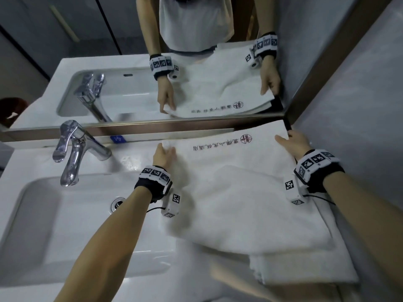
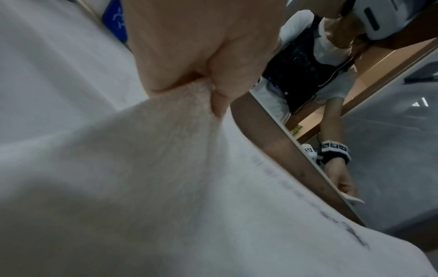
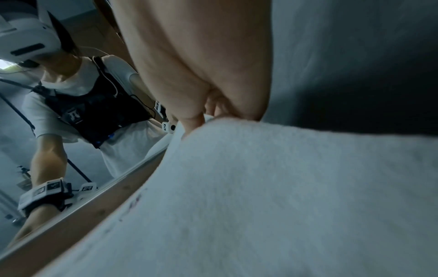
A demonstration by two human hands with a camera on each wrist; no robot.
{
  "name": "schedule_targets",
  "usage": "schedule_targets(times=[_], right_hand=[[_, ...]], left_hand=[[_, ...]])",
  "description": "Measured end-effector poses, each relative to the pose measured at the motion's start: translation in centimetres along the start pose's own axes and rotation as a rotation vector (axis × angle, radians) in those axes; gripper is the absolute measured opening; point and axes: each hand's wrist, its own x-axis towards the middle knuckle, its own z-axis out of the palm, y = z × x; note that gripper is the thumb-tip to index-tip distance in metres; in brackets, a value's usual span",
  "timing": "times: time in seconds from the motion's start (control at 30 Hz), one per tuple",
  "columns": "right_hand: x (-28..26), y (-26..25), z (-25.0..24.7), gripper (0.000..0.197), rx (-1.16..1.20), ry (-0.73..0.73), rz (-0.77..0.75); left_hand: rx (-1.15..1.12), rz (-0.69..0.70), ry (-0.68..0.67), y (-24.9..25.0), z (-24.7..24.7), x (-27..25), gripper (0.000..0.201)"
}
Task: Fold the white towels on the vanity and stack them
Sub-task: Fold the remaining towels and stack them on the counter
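A white towel (image 1: 235, 192) with dark printed characters and a red emblem lies spread on the vanity right of the basin, its far edge by the mirror. My left hand (image 1: 164, 153) pinches its far left corner; the left wrist view shows the towel (image 2: 166, 187) caught between thumb and fingers of that hand (image 2: 206, 84). My right hand (image 1: 292, 140) grips the far right corner near the wall, and the right wrist view shows the towel (image 3: 284, 187) drawn up into this hand (image 3: 208, 114). Another white towel (image 1: 305, 269) lies under it at the near right.
A white basin (image 1: 72, 225) with a chrome tap (image 1: 74, 149) fills the left of the vanity. The mirror (image 1: 152, 73) runs along the back with a brown frame. A grey wall (image 1: 359, 105) closes the right side. A blue label (image 1: 118, 138) sits on the mirror's ledge.
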Motion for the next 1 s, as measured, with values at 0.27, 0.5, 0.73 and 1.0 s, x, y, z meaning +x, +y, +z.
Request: schedule_targets(times=[0.27,0.5,0.73,1.0], right_hand=[[0.6,-0.6,-0.2,0.033,0.15,0.029,-0.017],[-0.2,1.5,-0.9,0.042,-0.049,-0.05,0.185],[-5.2,4.7,-2.6,0.035,0.075,-0.257,0.258],[-7.7,4.3,-3.6,0.025,0.095,-0.233,0.135]], left_hand=[[-0.117,0.111,0.099,1.1,-0.1,1.0,0.019],[0.039,-0.19,-0.265,-2.4,-1.1,-0.4,0.041],[-0.068,-0.231,-0.457,-6.0,-2.3,-4.6,0.029],[0.0,0.047,-0.123,-6.7,-2.7,-4.9,0.021]])
